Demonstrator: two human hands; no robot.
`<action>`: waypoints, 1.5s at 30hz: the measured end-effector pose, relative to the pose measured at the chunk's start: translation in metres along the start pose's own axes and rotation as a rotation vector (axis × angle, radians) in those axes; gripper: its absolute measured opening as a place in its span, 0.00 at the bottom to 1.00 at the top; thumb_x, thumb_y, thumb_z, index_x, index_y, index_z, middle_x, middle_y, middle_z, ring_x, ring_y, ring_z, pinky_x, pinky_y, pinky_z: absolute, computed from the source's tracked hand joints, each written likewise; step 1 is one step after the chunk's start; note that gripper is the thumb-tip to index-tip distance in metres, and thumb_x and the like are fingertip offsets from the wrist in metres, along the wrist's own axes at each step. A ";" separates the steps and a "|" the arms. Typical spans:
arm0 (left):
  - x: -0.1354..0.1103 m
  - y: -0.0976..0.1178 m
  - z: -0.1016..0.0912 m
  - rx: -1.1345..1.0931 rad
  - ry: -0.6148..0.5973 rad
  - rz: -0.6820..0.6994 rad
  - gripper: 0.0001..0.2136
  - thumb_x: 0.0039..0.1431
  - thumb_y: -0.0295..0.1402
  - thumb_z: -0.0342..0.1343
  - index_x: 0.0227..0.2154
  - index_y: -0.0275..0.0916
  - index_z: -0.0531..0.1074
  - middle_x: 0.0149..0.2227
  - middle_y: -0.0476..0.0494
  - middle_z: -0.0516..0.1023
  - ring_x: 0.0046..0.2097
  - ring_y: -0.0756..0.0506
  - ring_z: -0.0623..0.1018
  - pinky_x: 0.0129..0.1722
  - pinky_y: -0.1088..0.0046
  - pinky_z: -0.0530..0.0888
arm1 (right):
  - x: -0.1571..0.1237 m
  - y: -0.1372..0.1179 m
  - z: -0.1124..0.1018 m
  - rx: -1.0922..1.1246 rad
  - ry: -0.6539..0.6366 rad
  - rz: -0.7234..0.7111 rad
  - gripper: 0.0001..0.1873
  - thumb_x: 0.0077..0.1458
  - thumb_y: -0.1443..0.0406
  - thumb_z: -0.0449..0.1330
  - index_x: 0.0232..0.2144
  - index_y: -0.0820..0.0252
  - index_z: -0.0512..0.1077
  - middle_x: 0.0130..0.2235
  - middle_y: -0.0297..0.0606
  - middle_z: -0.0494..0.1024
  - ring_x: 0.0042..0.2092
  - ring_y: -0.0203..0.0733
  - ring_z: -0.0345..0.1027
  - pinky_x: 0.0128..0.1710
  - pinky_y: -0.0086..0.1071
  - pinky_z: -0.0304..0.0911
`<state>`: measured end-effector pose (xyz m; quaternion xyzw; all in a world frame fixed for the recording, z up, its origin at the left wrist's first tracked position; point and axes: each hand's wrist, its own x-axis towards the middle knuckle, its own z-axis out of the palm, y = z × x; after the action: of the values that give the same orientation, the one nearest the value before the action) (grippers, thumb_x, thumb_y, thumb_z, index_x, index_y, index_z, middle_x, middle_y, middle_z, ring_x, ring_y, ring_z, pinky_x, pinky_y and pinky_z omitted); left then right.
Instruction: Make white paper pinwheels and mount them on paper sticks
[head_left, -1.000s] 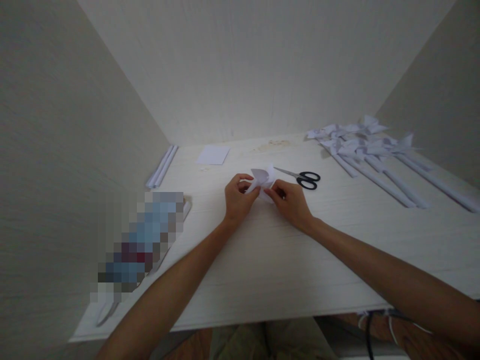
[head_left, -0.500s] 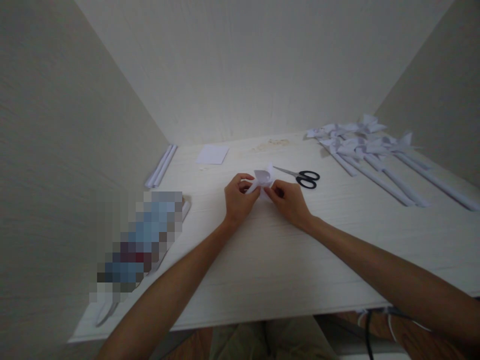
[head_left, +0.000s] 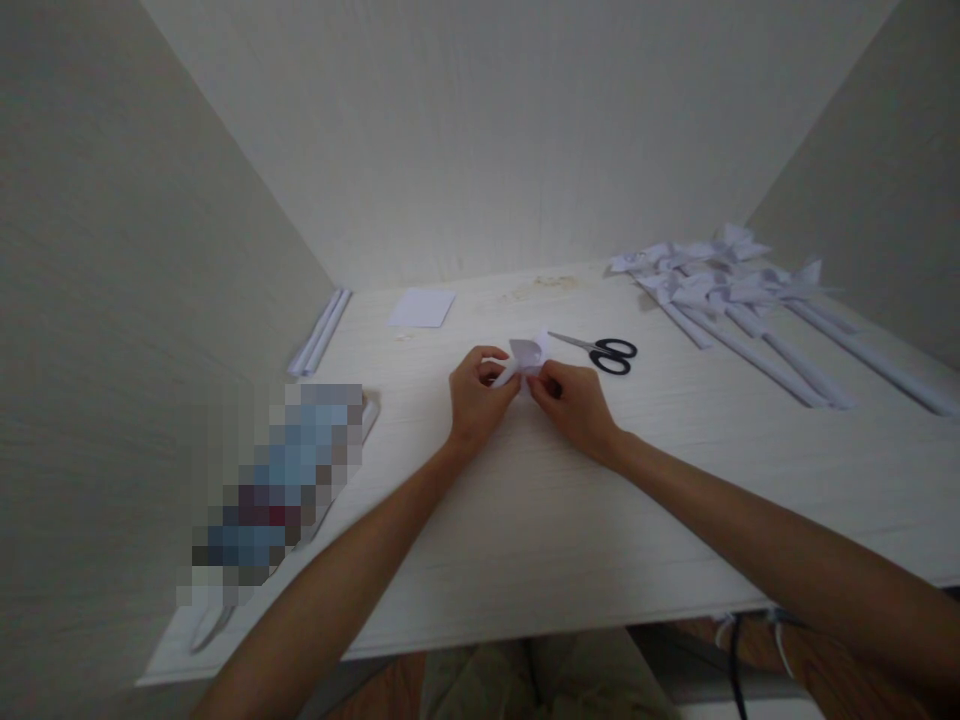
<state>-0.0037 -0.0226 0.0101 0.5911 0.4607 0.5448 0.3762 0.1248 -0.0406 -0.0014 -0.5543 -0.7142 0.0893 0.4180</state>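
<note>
A small folded piece of white paper (head_left: 526, 357) is held just above the white table (head_left: 570, 520), near its middle. My left hand (head_left: 475, 400) pinches its left side with thumb and fingers. My right hand (head_left: 576, 402) pinches its right side, fingers closed on the paper. Both forearms reach in from the bottom edge. Black-handled scissors (head_left: 606, 353) lie on the table just right of the paper, blades pointing left.
Several finished paper pinwheels on rolled paper sticks (head_left: 739, 300) lie at the back right. A flat white paper square (head_left: 422, 308) rests at the back. Rolled paper sticks (head_left: 320, 332) lie along the left wall. A blurred-out object (head_left: 281, 480) sits at the left.
My hands have pressed the folded paper a little tighter together. The view has shifted slightly; nothing else has moved.
</note>
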 end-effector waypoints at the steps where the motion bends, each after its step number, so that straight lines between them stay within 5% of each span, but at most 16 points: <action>1: 0.001 0.000 -0.001 -0.019 0.000 -0.016 0.11 0.37 0.24 0.58 0.26 0.37 0.65 0.17 0.55 0.71 0.20 0.54 0.70 0.20 0.82 0.64 | 0.000 0.000 0.000 0.013 0.006 0.001 0.14 0.49 0.66 0.53 0.15 0.60 0.57 0.16 0.30 0.61 0.20 0.30 0.51 0.22 0.27 0.45; 27: 0.009 -0.009 -0.003 -0.214 -0.041 -0.160 0.15 0.34 0.27 0.61 0.29 0.36 0.65 0.20 0.52 0.74 0.20 0.53 0.71 0.20 0.80 0.66 | 0.005 0.007 -0.001 0.291 -0.044 0.140 0.16 0.49 0.62 0.55 0.15 0.61 0.59 0.16 0.28 0.60 0.21 0.30 0.50 0.21 0.27 0.45; 45: 0.005 -0.004 -0.003 -0.052 0.010 -0.024 0.14 0.36 0.27 0.60 0.29 0.37 0.65 0.19 0.54 0.72 0.21 0.53 0.71 0.19 0.81 0.64 | 0.003 0.006 -0.001 0.315 0.030 0.124 0.13 0.45 0.58 0.59 0.19 0.62 0.67 0.17 0.30 0.66 0.20 0.30 0.55 0.21 0.26 0.50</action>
<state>-0.0070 -0.0168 0.0084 0.5728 0.4553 0.5549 0.3958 0.1299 -0.0361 -0.0026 -0.5263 -0.6495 0.2176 0.5038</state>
